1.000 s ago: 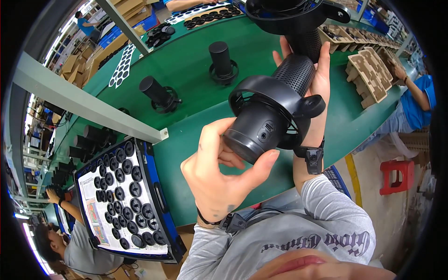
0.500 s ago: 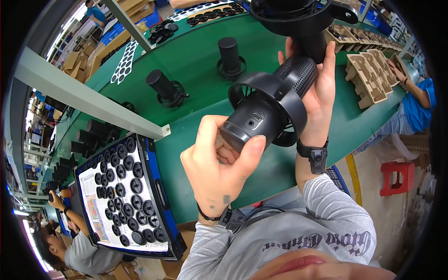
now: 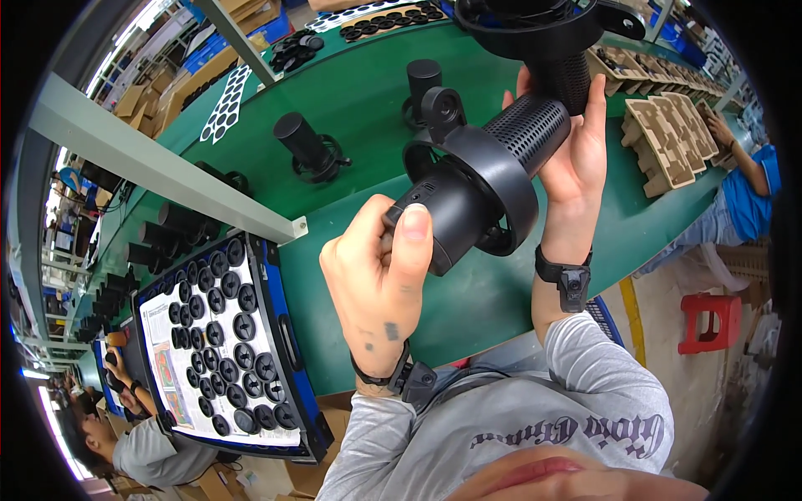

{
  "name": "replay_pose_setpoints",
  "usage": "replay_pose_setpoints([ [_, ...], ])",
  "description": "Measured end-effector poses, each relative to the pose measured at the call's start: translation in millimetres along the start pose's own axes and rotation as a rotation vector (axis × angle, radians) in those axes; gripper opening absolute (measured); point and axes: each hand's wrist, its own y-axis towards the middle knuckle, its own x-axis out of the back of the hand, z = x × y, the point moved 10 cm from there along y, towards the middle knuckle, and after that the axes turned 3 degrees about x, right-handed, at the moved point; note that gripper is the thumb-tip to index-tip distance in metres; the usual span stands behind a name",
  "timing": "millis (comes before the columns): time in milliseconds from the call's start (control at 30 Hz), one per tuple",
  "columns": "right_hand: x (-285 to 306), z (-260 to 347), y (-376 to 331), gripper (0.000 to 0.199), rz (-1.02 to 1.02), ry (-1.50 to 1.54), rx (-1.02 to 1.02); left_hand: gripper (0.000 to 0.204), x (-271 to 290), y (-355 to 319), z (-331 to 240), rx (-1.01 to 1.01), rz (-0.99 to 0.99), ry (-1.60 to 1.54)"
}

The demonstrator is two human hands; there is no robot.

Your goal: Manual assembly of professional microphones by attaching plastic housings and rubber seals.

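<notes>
My left hand (image 3: 376,284) grips the bottom end of a black microphone (image 3: 459,209), its thumb lying on top. A ring-shaped mount surrounds the microphone's middle, with a round pivot (image 3: 443,108) on the upper side. The perforated end rests against the palm of my right hand (image 3: 578,159), whose fingers curve up around it. Above, a second black microphone (image 3: 560,79) with a ring mount reaches in between the fingers of that hand; whether they grip it is unclear. Two more microphones, one nearer (image 3: 298,140) and one farther (image 3: 423,80), stand on the green table (image 3: 359,159).
A blue-edged tray (image 3: 288,342) with several round black parts on newspaper is at the left, beside a slanting metal post (image 3: 184,167). Brown pulp trays (image 3: 660,142) lie right, near a co-worker's arm (image 3: 743,163). A red stool (image 3: 708,321) stands on the floor.
The held microphone has rolled about its length: the pivot now shows on top and the ports have turned up and left. My left thumb has moved up with it.
</notes>
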Motion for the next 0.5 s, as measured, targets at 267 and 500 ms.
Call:
replay_pose_setpoints([
  [267, 5.2, 1.2, 0.3, 0.054, -0.089, -0.031, 0.032, 0.04, -7.2, -6.7, -26.8, -0.294, 0.018, 0.091],
  [500, 5.6, 9.2, -2.3, 0.053, -0.141, -0.101, 0.087, 0.06, -15.6, -28.6, -58.8, -0.522, -0.031, 0.326],
])
